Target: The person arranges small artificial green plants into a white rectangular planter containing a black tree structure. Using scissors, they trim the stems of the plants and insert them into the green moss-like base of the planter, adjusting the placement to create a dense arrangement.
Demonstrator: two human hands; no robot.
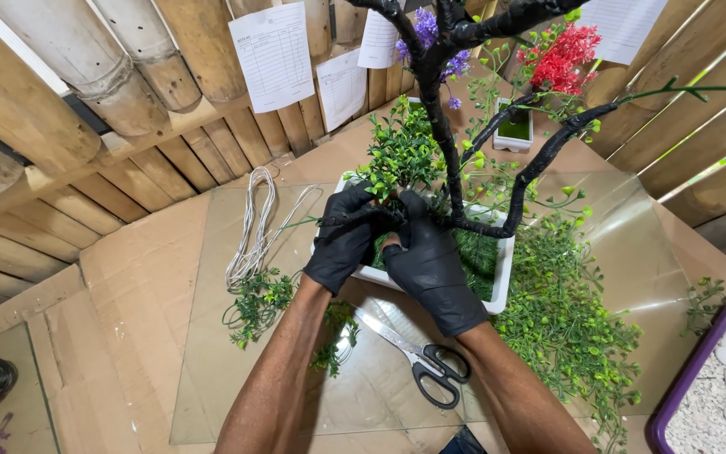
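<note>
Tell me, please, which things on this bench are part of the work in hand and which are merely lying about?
In use:
- left hand and right hand, both in black gloves, on a black wrapped branch
- white planter holding the artificial tree
- leafy green sprigs

Lying about:
- scissors
- wire bundle
- purple tray of white pebbles
- small white pot

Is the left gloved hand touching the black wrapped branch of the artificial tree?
Touching. The head view shows the left hand closed around the black branch above the white planter.
</note>
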